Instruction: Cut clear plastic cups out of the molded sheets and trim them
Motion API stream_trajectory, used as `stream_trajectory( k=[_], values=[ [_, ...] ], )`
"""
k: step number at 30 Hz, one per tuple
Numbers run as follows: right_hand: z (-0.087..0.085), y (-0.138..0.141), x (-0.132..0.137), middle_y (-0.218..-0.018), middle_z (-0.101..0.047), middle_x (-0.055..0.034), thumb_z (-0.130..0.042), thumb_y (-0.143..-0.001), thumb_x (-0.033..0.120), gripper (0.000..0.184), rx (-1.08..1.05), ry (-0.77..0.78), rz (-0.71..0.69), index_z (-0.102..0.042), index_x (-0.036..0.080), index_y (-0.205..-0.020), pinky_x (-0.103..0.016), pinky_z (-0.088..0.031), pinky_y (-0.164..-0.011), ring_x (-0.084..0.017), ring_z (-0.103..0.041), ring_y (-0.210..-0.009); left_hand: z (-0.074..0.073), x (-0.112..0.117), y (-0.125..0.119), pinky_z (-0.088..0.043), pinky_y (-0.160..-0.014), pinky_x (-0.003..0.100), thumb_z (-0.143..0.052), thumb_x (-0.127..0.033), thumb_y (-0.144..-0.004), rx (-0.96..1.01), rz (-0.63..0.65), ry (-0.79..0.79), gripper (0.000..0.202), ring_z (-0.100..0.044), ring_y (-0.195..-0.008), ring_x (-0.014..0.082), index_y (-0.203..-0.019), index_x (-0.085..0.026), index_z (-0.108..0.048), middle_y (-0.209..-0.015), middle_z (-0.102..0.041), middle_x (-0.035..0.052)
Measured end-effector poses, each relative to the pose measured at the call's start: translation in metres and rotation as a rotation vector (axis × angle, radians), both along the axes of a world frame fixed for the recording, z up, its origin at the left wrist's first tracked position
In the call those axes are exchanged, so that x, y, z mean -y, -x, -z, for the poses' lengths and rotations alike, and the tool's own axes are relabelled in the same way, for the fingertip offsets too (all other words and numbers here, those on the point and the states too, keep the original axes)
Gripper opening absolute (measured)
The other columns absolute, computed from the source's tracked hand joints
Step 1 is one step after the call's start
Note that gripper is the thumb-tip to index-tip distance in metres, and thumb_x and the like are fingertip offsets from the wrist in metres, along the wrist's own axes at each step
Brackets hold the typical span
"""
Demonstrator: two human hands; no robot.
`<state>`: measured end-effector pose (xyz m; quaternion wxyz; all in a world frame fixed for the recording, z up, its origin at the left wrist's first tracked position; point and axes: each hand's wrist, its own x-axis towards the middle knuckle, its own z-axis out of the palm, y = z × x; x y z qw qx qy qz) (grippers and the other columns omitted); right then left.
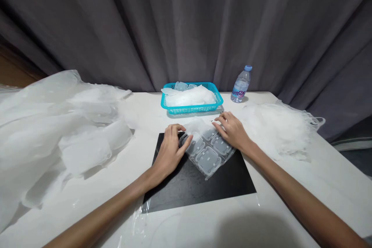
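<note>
A clear plastic bag (208, 159) with several flat, translucent, rounded-square pieces inside lies tilted over a black mat (174, 190). My left hand (172, 148) is at the bag's left edge, thumb over the top and fingers curled around its far left side. At the upper right edge, my right hand (231, 130) has its thumb and fingertips closed on the plastic. The bag's far end looks white and cloudy, and its exact edge is hard to make out.
A turquoise basket (192, 110) holding white bags stands behind the mat. To its right is a water bottle (241, 85). Large heaps of translucent bags (84, 139) cover the left side; a pile of thin white bags (285, 130) lies right. A grey curtain (186, 27) hangs behind the white table (186, 226).
</note>
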<state>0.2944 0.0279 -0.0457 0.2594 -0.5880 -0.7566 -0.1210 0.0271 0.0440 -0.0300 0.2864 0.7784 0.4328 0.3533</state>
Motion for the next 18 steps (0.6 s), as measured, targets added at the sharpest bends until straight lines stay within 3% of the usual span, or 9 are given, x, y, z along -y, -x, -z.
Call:
stream_trajectory(
  k=[3,6,10,14,16,18],
  values=[
    [0.001,0.026,0.016,-0.114,-0.063,-0.0179,-0.051,-0.106,0.041,0.034,0.012,0.0,-0.002,-0.067,0.013,-0.116,-0.045,-0.052,-0.093,-0.034,-0.055,-0.111,0.002,-0.012,-0.003,-0.048,-0.079,0.034,-0.062,-0.047,-0.093,0.027,0.046,0.136,0.028,-0.058,-0.08,0.0191,-0.097,-0.023,-0.048,-0.09,-0.059,0.0002],
    [0.005,0.039,0.027,-0.12,-0.062,-0.0208,-0.056,-0.104,0.042,0.039,0.0,0.045,0.014,-0.062,0.011,-0.126,-0.049,-0.053,-0.093,-0.037,-0.054,-0.115,-0.003,-0.02,-0.003,-0.046,-0.066,0.029,-0.044,-0.049,-0.096,0.055,0.081,0.252,0.028,-0.053,-0.065,0.0166,-0.101,-0.022,-0.049,-0.071,-0.051,-0.0046],
    [0.0,0.036,0.038,-0.105,-0.067,-0.0126,-0.063,-0.101,0.034,0.024,-0.231,0.159,-0.06,-0.062,0.016,-0.117,-0.045,-0.053,-0.09,-0.031,-0.06,-0.102,-0.017,-0.026,0.004,-0.037,-0.05,0.027,-0.028,-0.05,-0.094,0.005,0.097,0.415,0.048,-0.038,-0.047,0.0147,-0.103,-0.015,-0.06,-0.056,-0.034,-0.0082],
    [-0.013,0.038,0.047,-0.085,-0.062,-0.0015,-0.077,-0.091,0.034,0.025,-0.635,0.307,-0.14,-0.064,0.02,-0.109,-0.036,-0.051,-0.083,-0.023,-0.06,-0.089,-0.031,-0.038,0.019,-0.032,-0.048,0.027,-0.038,-0.058,-0.092,-0.122,0.095,0.508,0.056,-0.034,-0.045,0.0145,-0.084,-0.015,-0.072,-0.048,-0.033,-0.0061],
    [-0.017,0.044,0.05,-0.086,-0.062,-0.0001,-0.078,-0.088,0.033,0.031,-0.839,0.415,-0.18,-0.064,0.02,-0.113,-0.03,-0.05,-0.073,-0.018,-0.059,-0.08,-0.037,-0.044,0.027,-0.032,-0.051,0.028,-0.052,-0.064,-0.087,-0.192,0.076,0.519,0.054,-0.04,-0.046,0.0163,-0.076,-0.016,-0.074,-0.045,-0.037,-0.0045],
    [-0.018,0.053,0.052,-0.097,-0.064,-0.0021,-0.074,-0.089,0.029,0.032,-1.005,0.455,-0.213,-0.065,0.021,-0.118,-0.025,-0.047,-0.062,-0.014,-0.058,-0.076,-0.044,-0.045,0.031,-0.032,-0.055,0.028,-0.066,-0.064,-0.078,-0.269,0.028,0.432,0.047,-0.05,-0.054,0.0197,-0.07,-0.018,-0.073,-0.05,-0.05,0.0001]
  ],
)
